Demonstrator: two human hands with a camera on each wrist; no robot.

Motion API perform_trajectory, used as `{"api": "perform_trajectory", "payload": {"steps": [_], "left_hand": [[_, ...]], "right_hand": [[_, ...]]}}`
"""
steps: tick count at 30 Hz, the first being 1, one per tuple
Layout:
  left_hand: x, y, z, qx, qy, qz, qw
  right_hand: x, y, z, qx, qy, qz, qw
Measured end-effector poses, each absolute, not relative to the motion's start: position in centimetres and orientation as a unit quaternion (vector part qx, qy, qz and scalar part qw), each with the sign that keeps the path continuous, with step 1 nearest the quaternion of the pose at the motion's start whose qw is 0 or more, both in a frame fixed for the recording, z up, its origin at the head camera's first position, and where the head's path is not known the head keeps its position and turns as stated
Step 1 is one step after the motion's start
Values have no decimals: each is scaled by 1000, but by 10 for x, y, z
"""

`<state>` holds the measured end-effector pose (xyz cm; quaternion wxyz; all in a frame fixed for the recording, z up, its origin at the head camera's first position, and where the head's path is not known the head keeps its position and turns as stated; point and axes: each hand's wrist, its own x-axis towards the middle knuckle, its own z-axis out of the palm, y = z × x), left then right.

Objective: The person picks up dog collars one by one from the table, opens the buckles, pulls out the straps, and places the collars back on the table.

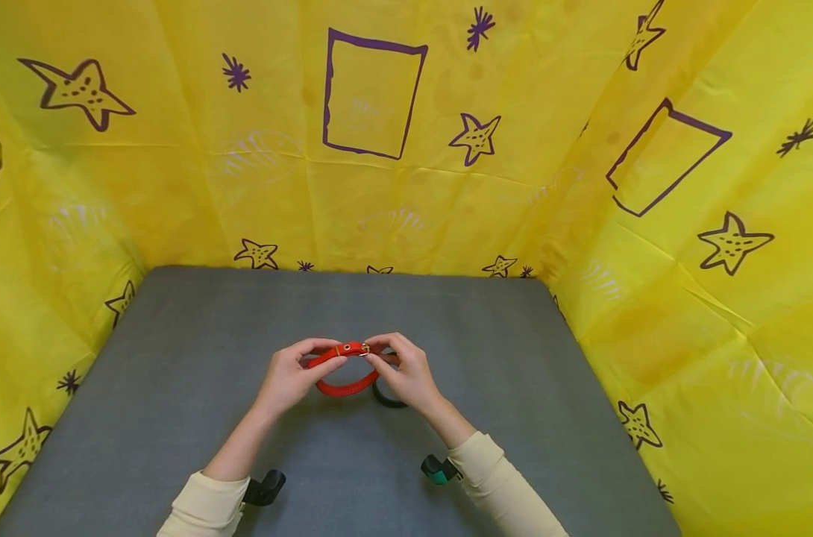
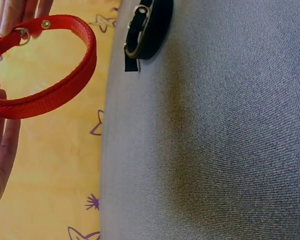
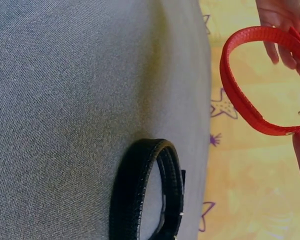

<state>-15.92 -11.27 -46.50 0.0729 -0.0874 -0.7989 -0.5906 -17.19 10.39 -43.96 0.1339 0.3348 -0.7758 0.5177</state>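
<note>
A red dog collar, closed into a loop, is held up over the grey table by both hands. On its left side my left hand pinches the band between thumb and fingers. My right hand pinches it at the buckle end, where a metal ring and an eyelet show. Below and behind the right hand lies a black collar, also looped, standing on its edge on the table; in the head view the right hand partly hides it.
The grey cloth-covered table runs back to a yellow curtain printed with starfish and frames, which encloses the back and both sides. Dark camera mounts stick out from both wrists, close over the table.
</note>
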Motion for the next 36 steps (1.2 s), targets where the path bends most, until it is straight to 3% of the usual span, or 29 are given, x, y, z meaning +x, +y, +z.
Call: {"api": "perform_trajectory", "payload": {"steps": [11,22,36], "left_hand": [[-161,-113,-463,-129,-828,-527,141],[-162,-113,-471,-205,-842,-446,223],[-159,-110,-470,-230,-849,-415,234]], "right_hand": [[-184,108,-455,340,-784,511,97],[-194,108,-460,397,-800,434,118],[-192,105,-453,420,-819,376,108]]}}
